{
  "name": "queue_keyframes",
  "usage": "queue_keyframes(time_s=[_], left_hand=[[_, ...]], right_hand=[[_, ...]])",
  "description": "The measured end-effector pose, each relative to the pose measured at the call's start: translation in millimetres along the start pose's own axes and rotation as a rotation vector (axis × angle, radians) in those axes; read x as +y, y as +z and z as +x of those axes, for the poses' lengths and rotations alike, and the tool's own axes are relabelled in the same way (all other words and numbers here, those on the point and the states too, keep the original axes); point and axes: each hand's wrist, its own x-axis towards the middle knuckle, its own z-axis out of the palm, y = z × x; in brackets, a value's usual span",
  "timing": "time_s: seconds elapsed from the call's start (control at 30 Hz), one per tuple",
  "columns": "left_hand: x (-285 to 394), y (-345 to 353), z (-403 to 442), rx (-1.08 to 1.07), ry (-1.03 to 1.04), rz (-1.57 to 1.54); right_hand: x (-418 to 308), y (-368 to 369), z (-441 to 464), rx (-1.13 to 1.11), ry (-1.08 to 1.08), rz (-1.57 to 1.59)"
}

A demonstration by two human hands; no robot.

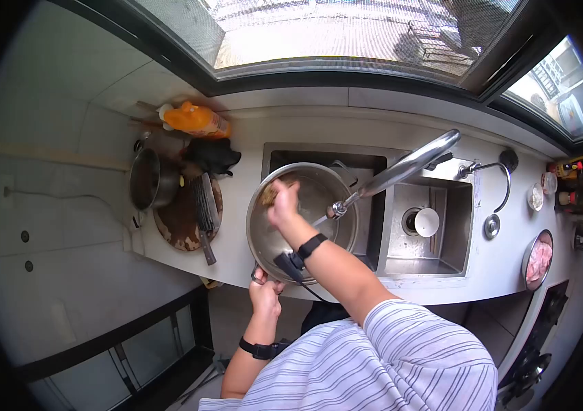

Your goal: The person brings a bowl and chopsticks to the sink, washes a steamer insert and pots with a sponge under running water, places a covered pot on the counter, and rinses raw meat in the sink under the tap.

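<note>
A large stainless steel pot (346,198) sits tilted over the left sink basin. My left hand (265,291) is closed around the loop handle (258,275) on the pot's near side. Inside the pot, my right hand (283,205) is closed on a tan, rough-looking scrubber (269,194) against the far left wall. My fingers partly cover the scrubber. The chrome faucet (401,171) arches over the pot, and a thin stream of water comes from its spout. A black device with a cord hangs from my right wristband.
Left of the pot are a cleaver (206,212) on a round wooden board (168,222), a smaller pot (153,179) and an orange bottle (199,121). A white bowl (426,222) lies in the right basin (461,257). Raw meat (540,260) fills a bowl at the right.
</note>
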Motion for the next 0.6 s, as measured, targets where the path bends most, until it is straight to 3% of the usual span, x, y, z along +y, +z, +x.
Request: queue_keyframes(time_s=[0.03, 0.1, 0.17, 0.3, 0.37, 0.47, 0.5, 0.57, 0.6], left_hand=[[1, -2, -1, 0.019, -0.007, -0.011], [0, -7, -1, -0.012, -0.024, 0.027], [-1, -10, 9, -0.058, -0.04, 0.064], [0, -11, 2, -0.06, -0.042, 0.084], [1, -13, 2, -0.093, -0.019, -0.018], [1, -13, 4, -0.107, -0.018, -0.002], [1, -12, 5, -0.104, -0.027, 0.036], [4, -6, 3, -0.149, -0.023, 0.082], [8, -2, 3, -0.193, -0.022, 0.139]], right_hand=[[-3, 5, 6, 0.09, -0.134, 0.02], [5, 5, -4, 0.106, -0.174, -0.027], [24, -15, -33, -0.15, -0.457, -0.771], [14, -87, -87, -0.804, -0.416, -1.184], [-15, -118, -89, -1.043, -0.076, -1.47], [-81, -138, -61, -1.334, -0.048, -2.326], [-99, -140, -46, -1.38, -0.087, -2.579], [-122, -141, -10, -1.275, -0.478, -2.897], [-127, -145, 18, -1.217, -0.663, -2.863]])
